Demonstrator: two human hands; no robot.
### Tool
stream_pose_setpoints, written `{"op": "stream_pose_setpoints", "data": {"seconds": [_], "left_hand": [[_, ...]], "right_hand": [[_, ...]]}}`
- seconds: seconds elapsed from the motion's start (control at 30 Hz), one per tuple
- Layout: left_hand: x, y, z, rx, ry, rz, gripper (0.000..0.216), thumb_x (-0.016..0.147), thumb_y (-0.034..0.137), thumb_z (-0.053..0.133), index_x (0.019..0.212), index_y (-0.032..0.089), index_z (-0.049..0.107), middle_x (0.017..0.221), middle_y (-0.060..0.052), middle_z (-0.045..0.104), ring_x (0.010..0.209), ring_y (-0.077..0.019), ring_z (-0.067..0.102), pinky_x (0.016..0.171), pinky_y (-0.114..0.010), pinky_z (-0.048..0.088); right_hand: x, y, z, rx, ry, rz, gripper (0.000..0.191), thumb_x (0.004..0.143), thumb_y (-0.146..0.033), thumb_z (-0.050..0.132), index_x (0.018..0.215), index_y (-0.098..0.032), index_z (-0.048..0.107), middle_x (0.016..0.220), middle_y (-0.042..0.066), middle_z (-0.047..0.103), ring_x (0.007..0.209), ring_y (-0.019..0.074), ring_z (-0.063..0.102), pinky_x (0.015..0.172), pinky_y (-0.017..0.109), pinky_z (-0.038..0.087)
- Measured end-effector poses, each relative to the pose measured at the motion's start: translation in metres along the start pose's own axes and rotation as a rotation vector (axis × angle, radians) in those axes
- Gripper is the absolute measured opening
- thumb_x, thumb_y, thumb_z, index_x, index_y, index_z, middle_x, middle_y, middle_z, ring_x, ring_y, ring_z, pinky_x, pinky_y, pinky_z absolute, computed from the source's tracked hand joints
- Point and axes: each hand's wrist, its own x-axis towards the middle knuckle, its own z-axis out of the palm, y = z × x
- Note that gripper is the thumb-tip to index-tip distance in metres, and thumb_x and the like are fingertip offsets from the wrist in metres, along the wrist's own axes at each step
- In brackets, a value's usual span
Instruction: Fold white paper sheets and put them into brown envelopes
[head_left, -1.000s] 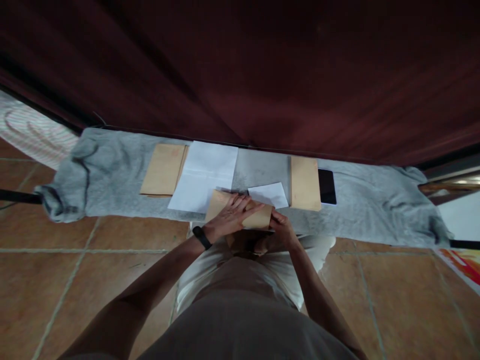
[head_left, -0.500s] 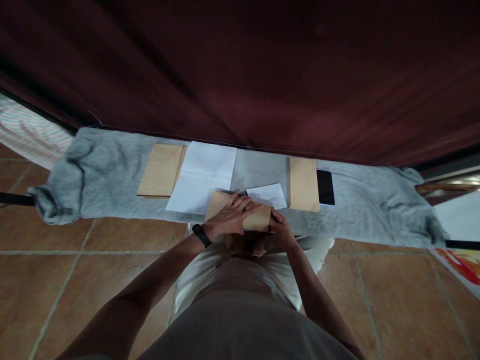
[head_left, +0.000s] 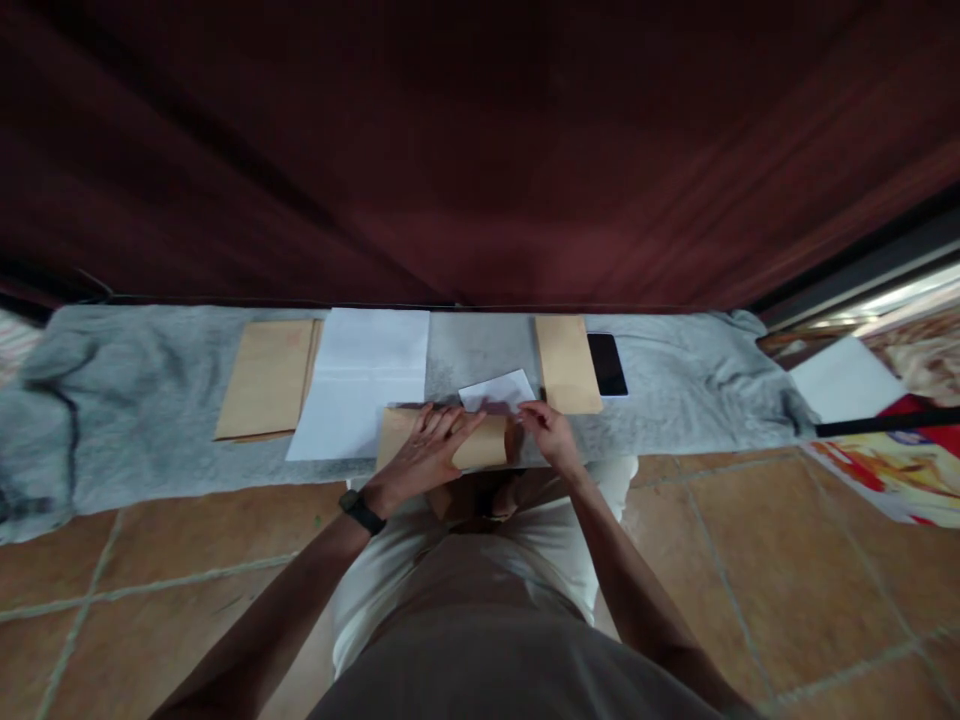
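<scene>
The long bench [head_left: 675, 420] is covered with a grey cloth and runs from left to right; its far edge meets a dark red curtain [head_left: 480, 150], and its near edge ends just above the brown tiled floor [head_left: 750, 560]. The brown paper envelope [head_left: 480, 447] in work lies at this near edge, right in front of the person. Open grey cloth is free at the far left and at the right of the black phone [head_left: 607, 364]; the middle is crowded.

The left hand [head_left: 424, 455] lies flat on the envelope, palm down, its fingers [head_left: 450, 425] spread and pressing the paper, not closed around it. The arm comes from low left and has a black wristband [head_left: 361, 511]. The right hand [head_left: 550, 435] is at the right end of the envelope, fingers bent, touching the small folded white sheet [head_left: 499, 390] that comes out beyond it (if they really pinch it, I cannot tell).

To the left lie a large white sheet [head_left: 364, 385] and, beside it, a stack of brown envelopes [head_left: 266, 378]. To the right lies one upright brown envelope [head_left: 566, 362], touching the phone.

No writing can be read on any paper.
</scene>
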Motion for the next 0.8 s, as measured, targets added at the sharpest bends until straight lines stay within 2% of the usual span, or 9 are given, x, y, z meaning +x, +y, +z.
{"op": "stream_pose_setpoints", "data": {"seconds": [0.07, 0.13, 0.23, 0.3, 0.43, 0.67, 0.8], "left_hand": [[-0.003, 0.0, 0.002, 0.007, 0.007, -0.014, 0.099, 0.082, 0.031, 0.074, 0.163, 0.025, 0.018, 0.153, -0.015, 0.046, 0.144, -0.0331, 0.04, 0.124, -0.056, 0.017], [-0.005, 0.001, 0.005, 0.018, 0.02, -0.027, 0.097, 0.083, 0.033, 0.074, 0.163, 0.026, 0.019, 0.153, -0.015, 0.046, 0.143, -0.0332, 0.041, 0.124, -0.056, 0.018], [-0.008, 0.003, 0.005, 0.031, 0.046, -0.048, 0.096, 0.083, 0.034, 0.074, 0.162, 0.026, 0.021, 0.153, -0.016, 0.046, 0.143, -0.0339, 0.042, 0.124, -0.056, 0.019], [-0.011, 0.003, 0.004, 0.035, 0.06, -0.071, 0.097, 0.081, 0.035, 0.075, 0.162, 0.025, 0.023, 0.153, -0.017, 0.047, 0.143, -0.0347, 0.042, 0.123, -0.057, 0.02], [-0.019, 0.003, 0.0, 0.037, 0.084, -0.101, 0.1, 0.079, 0.035, 0.077, 0.162, 0.021, 0.023, 0.151, -0.019, 0.048, 0.143, -0.0359, 0.042, 0.123, -0.056, 0.023], [-0.025, -0.004, 0.003, 0.019, 0.115, -0.148, 0.102, 0.08, 0.036, 0.076, 0.162, 0.02, 0.018, 0.152, -0.019, 0.048, 0.143, -0.0359, 0.043, 0.122, -0.057, 0.025], [-0.025, -0.007, 0.004, 0.001, 0.133, -0.172, 0.103, 0.081, 0.037, 0.074, 0.162, 0.02, 0.014, 0.151, -0.019, 0.048, 0.143, -0.0355, 0.044, 0.121, -0.057, 0.027]], "right_hand": [[0.014, -0.006, -0.008, -0.225, 0.07, -0.012, 0.037, 0.096, -0.033, 0.051, 0.127, -0.017, 0.065, 0.122, 0.013, 0.07, 0.098, 0.0218, 0.069, 0.089, 0.034, 0.055], [0.025, -0.013, -0.009, -0.482, 0.055, 0.032, 0.05, 0.095, -0.034, 0.056, 0.141, -0.012, 0.055, 0.132, 0.019, 0.064, 0.111, 0.0266, 0.067, 0.097, 0.037, 0.052], [0.036, -0.022, 0.002, -0.723, 0.005, 0.13, 0.064, 0.093, -0.036, 0.064, 0.147, -0.007, 0.046, 0.134, 0.023, 0.061, 0.122, 0.0317, 0.062, 0.101, 0.037, 0.049], [0.039, -0.024, 0.012, -0.804, 0.015, 0.166, 0.062, 0.093, -0.034, 0.064, 0.147, -0.008, 0.046, 0.137, 0.023, 0.059, 0.124, 0.0323, 0.06, 0.1, 0.037, 0.049], [0.04, -0.02, 0.024, -0.842, 0.062, 0.19, 0.052, 0.096, -0.027, 0.056, 0.144, -0.008, 0.048, 0.141, 0.025, 0.053, 0.123, 0.0316, 0.059, 0.099, 0.037, 0.048], [0.04, -0.01, 0.022, -0.817, 0.135, 0.166, 0.054, 0.091, -0.03, 0.064, 0.136, -0.004, 0.053, 0.14, 0.027, 0.051, 0.129, 0.0336, 0.05, 0.108, 0.039, 0.041], [0.036, -0.008, 0.022, -0.763, 0.173, 0.142, 0.036, 0.089, -0.026, 0.064, 0.122, -0.011, 0.062, 0.133, 0.022, 0.055, 0.124, 0.0326, 0.051, 0.106, 0.042, 0.042]]}}
